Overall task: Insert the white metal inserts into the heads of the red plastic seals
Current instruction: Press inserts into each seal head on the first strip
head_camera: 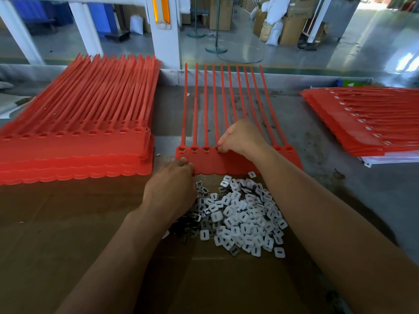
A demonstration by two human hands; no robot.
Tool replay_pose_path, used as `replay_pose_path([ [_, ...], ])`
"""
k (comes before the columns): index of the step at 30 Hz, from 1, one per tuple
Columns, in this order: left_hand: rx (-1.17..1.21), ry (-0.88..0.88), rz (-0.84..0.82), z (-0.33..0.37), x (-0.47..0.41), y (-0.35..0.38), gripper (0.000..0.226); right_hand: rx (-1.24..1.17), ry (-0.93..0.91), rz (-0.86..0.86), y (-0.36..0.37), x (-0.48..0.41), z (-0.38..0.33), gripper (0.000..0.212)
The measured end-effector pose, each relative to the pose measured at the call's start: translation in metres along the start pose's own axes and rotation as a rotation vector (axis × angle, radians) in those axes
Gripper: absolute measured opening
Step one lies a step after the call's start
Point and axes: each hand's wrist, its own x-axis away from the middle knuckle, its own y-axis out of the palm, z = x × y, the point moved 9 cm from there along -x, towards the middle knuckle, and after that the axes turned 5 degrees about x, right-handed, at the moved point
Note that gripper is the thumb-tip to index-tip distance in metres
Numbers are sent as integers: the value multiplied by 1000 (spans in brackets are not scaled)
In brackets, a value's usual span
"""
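The left grip [172,184] clamps the seals [215,164] at their near edge. The right grip [240,138], curled at the fourth head [217,148], should press squarely; any insert is hidden.

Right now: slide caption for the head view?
Right hand at a head of the red seal strip, left hand holding its near edge, white inserts piled below.

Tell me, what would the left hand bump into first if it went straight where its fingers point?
The row of red seals. The left hand seems to be pinching its near edge, so nothing lies between.
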Motion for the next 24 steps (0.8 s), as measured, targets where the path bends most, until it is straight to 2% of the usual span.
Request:
replay_pose_path([
  [5, -1, 11, 6, 1, 0, -1, 29, -65, 24, -8, 2, 0, 3, 34],
  [7, -4, 15, 8, 1, 0, -1, 28, -97, 1, 21, -1, 4, 3, 29],
  [10, -5, 16, 14, 1, 0, -1, 28, -128, -142, 91, -9, 25, -8, 12],
  [12, -7, 17, 15, 1, 0, -1, 28, -100, -250, 32, -4, 44, -22, 12],
  [15, 0, 21, 12, 0, -1, -1, 22, 16, -375, -146, 15, 70, -40, 20],
  [18, 3, 18, 7, -1, 0, 0, 21, 84, -421, -245, 29, 84, -46, 26],
  [24, -2, 29, -5, 0, -1, 1, 21, 223, -428, -203, 37, 87, -46, 23],
])
